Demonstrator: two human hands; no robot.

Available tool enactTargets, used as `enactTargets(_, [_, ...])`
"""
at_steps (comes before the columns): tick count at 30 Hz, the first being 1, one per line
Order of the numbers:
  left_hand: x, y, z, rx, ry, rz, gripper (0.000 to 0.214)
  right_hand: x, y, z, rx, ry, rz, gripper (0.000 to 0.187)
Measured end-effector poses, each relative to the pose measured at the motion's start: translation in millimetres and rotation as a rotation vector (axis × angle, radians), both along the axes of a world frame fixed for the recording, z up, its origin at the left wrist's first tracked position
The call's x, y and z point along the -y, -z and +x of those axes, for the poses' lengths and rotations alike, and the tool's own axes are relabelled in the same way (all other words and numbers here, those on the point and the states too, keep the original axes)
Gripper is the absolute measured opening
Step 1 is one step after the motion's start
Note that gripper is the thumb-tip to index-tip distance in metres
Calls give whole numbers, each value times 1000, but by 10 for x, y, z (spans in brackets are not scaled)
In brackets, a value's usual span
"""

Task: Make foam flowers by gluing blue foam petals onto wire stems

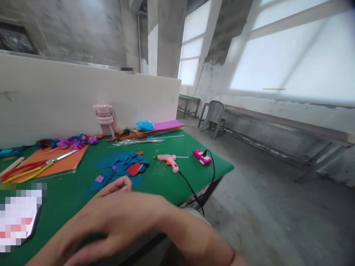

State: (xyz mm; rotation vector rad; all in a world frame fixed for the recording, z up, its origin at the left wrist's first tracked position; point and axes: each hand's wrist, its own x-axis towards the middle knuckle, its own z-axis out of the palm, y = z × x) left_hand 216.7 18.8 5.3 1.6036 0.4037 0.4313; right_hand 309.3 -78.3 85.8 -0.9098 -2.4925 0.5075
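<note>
My right hand [119, 218] reaches in from the lower right and lies low over the near edge of the green table [166, 184]. Its fingers stretch out to the left, spread and smeared by motion, and I see nothing held in them. Just beyond the raised finger lies a heap of blue cut pieces [122, 164] with a red piece [134, 169] and a small purple piece [99, 178]. A pink glue gun [169, 159] lies to the right of the heap. My left hand is out of view.
A pink power block [202, 157] with a black cord [194, 192] sits near the table's right corner. Scissors [30, 170] lie on an orange sheet [63, 160]. At the back stand a pink bottle [105, 118], purple flowers [73, 142], thin wires [138, 141] and a white partition [55, 99]. A grey chair [215, 116] stands beyond.
</note>
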Motion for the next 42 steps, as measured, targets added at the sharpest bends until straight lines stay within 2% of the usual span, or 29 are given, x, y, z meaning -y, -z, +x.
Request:
enactTargets(1, [-20, -12, -21, -17, -59, 45, 24, -1, -11, 115, -114, 53, 72, 18])
enactTargets(2, [-59, -28, -60, -21, -127, 81, 25, -10, -8, 253, -226, 205, 135, 19])
enactTargets(5, [-227, -81, -254, -46, -368, 236, 17, -107, 114, 710, -422, 787, 277, 30])
enactTargets(6, [-279, -93, -322, -84, -443, 314, 17, -158, 188, 838, -399, 928, 269, 30])
enactTargets(8, [-354, -99, -429, -169, -573, 461, 20, -261, 351, 996, -219, 1048, 242, 36])
enactTargets(9, [-374, -92, -462, -201, -619, 509, 21, -302, 426, 1016, -97, 1054, 206, 35])
enactTargets(11, [-390, -62, -488, -233, -687, 565, 24, -356, 547, 936, 141, 948, 97, 23])
enactTargets(14, [-389, 0, -469, -242, -718, 582, 27, -383, 657, 604, 391, 690, -58, 17])
enactTargets(17, [-391, 49, -437, -244, -686, 580, 28, -375, 737, 233, 537, 555, -86, 18])
enactTargets(22, [-395, 99, -408, -271, -640, 683, 27, -326, 815, -66, 589, 478, 40, 19])
enactTargets(27, [-416, 163, -414, -304, -607, 765, 27, -281, 759, -122, 621, 438, -24, 18])
enactTargets(33, [-444, 190, -439, -328, -571, 745, 29, -288, 685, -121, 650, 469, -103, 22])
enactTargets(38, [-479, 167, -448, -369, -578, 722, 32, -230, 639, -18, 609, 388, -85, 17])
enactTargets(42, [-483, 181, -430, -389, -548, 715, 34, -228, 663, -86, 662, 409, -142, 21])
